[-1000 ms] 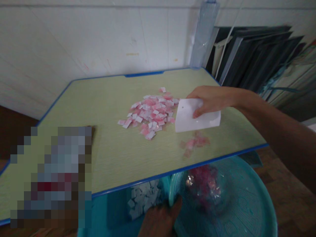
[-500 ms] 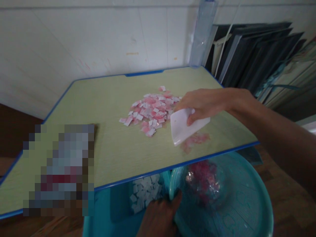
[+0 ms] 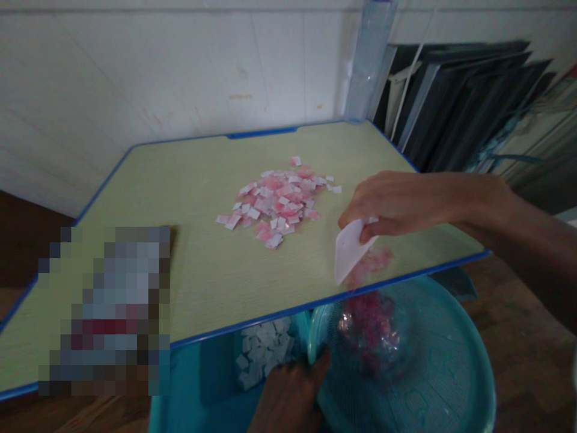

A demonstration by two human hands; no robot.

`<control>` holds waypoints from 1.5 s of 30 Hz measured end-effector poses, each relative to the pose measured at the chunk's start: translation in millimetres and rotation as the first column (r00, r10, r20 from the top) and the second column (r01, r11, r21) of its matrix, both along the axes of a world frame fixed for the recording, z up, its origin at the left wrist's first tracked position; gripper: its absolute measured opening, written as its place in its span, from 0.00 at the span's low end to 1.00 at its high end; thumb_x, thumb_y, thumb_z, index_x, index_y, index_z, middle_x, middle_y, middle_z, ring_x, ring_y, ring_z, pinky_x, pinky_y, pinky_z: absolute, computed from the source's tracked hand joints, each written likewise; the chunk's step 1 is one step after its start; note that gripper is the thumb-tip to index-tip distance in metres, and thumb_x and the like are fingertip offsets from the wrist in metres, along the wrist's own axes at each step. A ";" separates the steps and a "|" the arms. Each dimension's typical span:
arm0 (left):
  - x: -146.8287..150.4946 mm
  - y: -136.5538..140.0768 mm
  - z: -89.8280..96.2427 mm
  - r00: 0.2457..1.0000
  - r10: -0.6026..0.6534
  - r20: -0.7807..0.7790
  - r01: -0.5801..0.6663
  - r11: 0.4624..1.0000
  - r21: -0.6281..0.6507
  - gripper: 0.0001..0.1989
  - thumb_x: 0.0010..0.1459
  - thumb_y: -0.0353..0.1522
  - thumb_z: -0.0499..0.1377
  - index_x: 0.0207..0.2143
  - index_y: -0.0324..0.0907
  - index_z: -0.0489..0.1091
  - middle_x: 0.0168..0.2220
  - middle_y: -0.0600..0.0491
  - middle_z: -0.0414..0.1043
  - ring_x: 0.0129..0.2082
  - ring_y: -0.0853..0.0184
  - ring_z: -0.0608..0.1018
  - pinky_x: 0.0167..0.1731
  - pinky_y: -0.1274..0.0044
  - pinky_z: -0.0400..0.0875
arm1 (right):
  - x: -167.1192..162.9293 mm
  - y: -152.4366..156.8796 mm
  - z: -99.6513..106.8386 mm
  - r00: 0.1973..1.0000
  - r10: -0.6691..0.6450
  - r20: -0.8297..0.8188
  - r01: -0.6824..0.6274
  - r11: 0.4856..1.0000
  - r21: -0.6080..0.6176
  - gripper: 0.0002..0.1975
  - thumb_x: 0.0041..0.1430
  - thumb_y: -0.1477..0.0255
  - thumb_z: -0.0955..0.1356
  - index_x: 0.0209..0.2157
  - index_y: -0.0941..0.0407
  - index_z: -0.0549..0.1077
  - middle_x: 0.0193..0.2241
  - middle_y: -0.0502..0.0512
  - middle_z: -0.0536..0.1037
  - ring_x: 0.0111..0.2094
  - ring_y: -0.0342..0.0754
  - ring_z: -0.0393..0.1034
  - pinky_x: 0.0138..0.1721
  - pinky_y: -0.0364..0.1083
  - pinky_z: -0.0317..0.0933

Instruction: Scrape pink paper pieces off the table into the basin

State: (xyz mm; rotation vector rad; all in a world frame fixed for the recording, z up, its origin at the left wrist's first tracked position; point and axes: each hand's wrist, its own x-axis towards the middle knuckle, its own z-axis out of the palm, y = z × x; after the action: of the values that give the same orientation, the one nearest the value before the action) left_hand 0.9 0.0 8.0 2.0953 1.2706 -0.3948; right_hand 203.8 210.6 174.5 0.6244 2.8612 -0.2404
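My right hand (image 3: 383,201) grips a white plastic scraper (image 3: 349,248), held tilted with its lower edge at the table top. Beside the scraper, toward the front edge, lie small pink pieces (image 3: 376,260). A heap of pink pieces and small white squares (image 3: 282,201) rests on the yellow-green table (image 3: 198,276), left of this hand. Below the table edge, my left hand (image 3: 291,394) is closed on the rim of a turquoise round basket (image 3: 451,373). Inside the basket sits a shiny clump of pink pieces (image 3: 369,328). The fingertips of my left hand are partly hidden.
Under the table edge, a turquoise bin (image 3: 202,385) holds many white squares (image 3: 265,349). A blurred-out item (image 3: 117,300) lies at the table's left. Dark flat panels (image 3: 460,108) lean at the right, by a clear plastic tube (image 3: 369,66) against the white wall (image 3: 180,66).
My right hand has drawn the scraper rightward and toward the front edge, away from the heap, with pink pieces shifted to the edge above the basket. My left hand stays in place.
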 end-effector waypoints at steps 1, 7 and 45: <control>-0.1 0.0 0.1 1.000 -0.002 -0.003 0.002 1.000 -0.001 0.39 0.44 0.22 0.49 0.61 0.45 0.55 0.40 0.44 0.76 0.38 0.53 0.77 0.37 0.62 0.72 | 3.3 -0.9 -1.2 1.000 0.011 -0.008 -0.011 1.000 -0.003 0.12 0.55 0.72 0.66 0.43 0.56 0.73 0.37 0.53 0.77 0.39 0.50 0.69 0.39 0.48 0.56; -0.7 -1.0 -3.4 1.000 -0.017 -0.006 0.016 1.000 -0.014 0.39 0.44 0.23 0.49 0.62 0.44 0.55 0.40 0.43 0.75 0.38 0.51 0.77 0.36 0.60 0.72 | 19.0 -4.9 -7.8 0.992 0.083 -0.093 -0.086 0.996 -0.034 0.11 0.59 0.71 0.64 0.44 0.56 0.71 0.34 0.53 0.76 0.37 0.47 0.68 0.37 0.46 0.55; -4.7 2.4 -0.1 0.999 0.044 0.018 -0.044 0.999 0.016 0.35 0.48 0.24 0.50 0.61 0.46 0.56 0.40 0.46 0.76 0.38 0.54 0.77 0.37 0.64 0.71 | 61.8 16.2 -13.4 0.813 -0.580 0.038 0.558 0.761 -0.332 0.08 0.47 0.70 0.68 0.30 0.60 0.73 0.23 0.51 0.77 0.23 0.46 0.71 0.21 0.43 0.62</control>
State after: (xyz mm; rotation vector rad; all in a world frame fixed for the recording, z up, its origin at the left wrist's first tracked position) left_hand -3.8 2.4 7.9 2.0763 1.3113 -0.3475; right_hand 265.6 226.9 161.1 1.4197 2.5050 -0.8258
